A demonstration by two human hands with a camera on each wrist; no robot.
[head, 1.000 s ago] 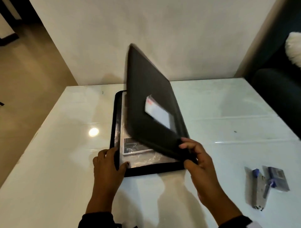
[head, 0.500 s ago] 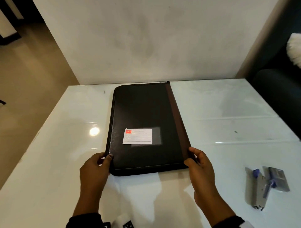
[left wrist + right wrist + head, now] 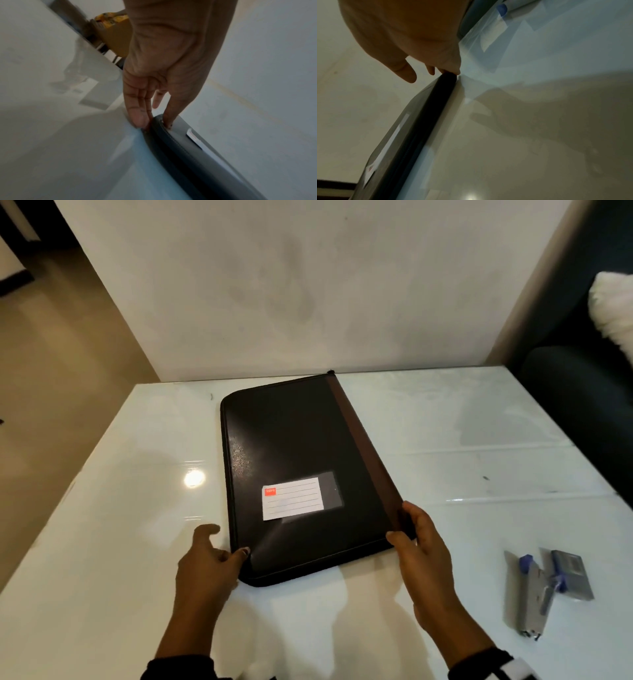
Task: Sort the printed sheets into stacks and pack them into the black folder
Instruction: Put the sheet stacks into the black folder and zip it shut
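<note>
Black folder [image 3: 291, 446] is showing a brown band [image 3: 363, 446] along its right side. Its label [image 3: 293, 498] is reading white with grey ruled lines and an orange-red corner patch. Table [image 3: 479, 440] is looking glossy white. Stapler [image 3: 534, 590] is appearing grey metal with blue parts.

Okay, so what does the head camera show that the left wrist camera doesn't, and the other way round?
Only the head view shows the whole closed folder flat on the white table, the right hand at its near right corner, and a stapler further right. Only the left wrist view shows, close up, the stitched folder edge with the thumb on top and the fingers down its side. Both show the left hand at the near left corner and the white label.
</note>
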